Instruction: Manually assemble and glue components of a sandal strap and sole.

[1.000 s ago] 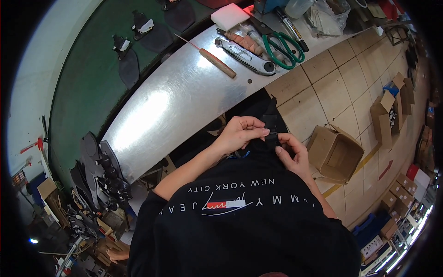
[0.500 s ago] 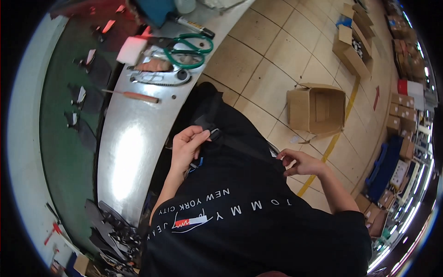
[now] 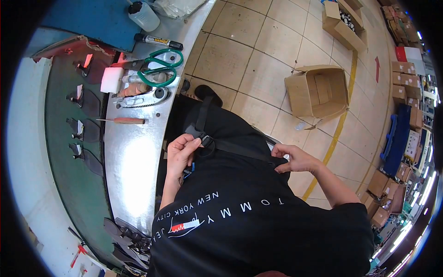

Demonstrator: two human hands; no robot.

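Note:
My left hand [image 3: 181, 154] is closed, thumb against forefinger, on a black plastic buckle [image 3: 207, 141] over my lap. From the buckle a black strap [image 3: 242, 153] runs right across my dark clothing. A second strap length [image 3: 203, 113] extends away from the buckle toward my foot. Beside my right hip, my right hand [image 3: 297, 158] has its fingers bent in at the strap's far end and the shirt edge. What lies between those fingertips is hidden. A small blue piece [image 3: 189, 170] shows under my left wrist.
On the metal bench [image 3: 131, 180] at left lie green-handled scissors [image 3: 161, 68], a utility knife [image 3: 147, 98], an awl [image 3: 129, 121], a marker [image 3: 158, 41] and a white block [image 3: 111, 79]. A green belt [image 3: 69, 184] carries dark flat pieces. An open carton [image 3: 300, 94] stands on the tiled floor.
The view has shifted, so the bench tools appear lower and further left. The buckle and strap show more plainly. Both hands stay at about the same places on my body.

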